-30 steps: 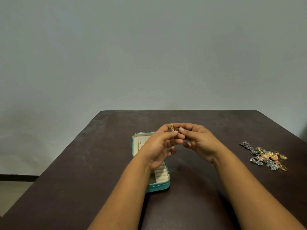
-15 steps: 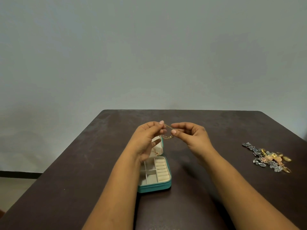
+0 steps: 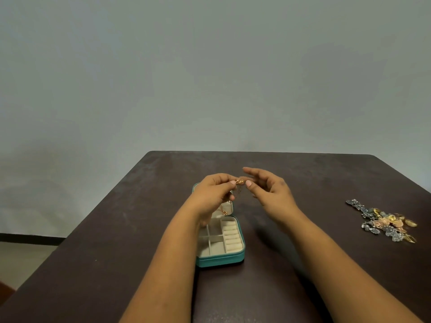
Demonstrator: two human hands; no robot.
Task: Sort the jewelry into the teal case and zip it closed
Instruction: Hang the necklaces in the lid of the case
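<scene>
Our left hand [image 3: 213,194] pinches a small gold piece of jewelry [image 3: 239,181] between thumb and fingertips, and a thin chain seems to hang down from it, though it is too fine to be sure. Our right hand [image 3: 271,194] is loose beside it, the fingers half spread and the thumb tip very near the gold piece; we cannot tell if it touches. Both hands are raised above the teal case [image 3: 221,243], which lies open on the dark table [image 3: 116,241] with its cream compartments showing. Another small gold item [image 3: 224,213] rests near the hinge of the case. Far to the right lies a pile of silver and gold jewelry [image 3: 386,223].
</scene>
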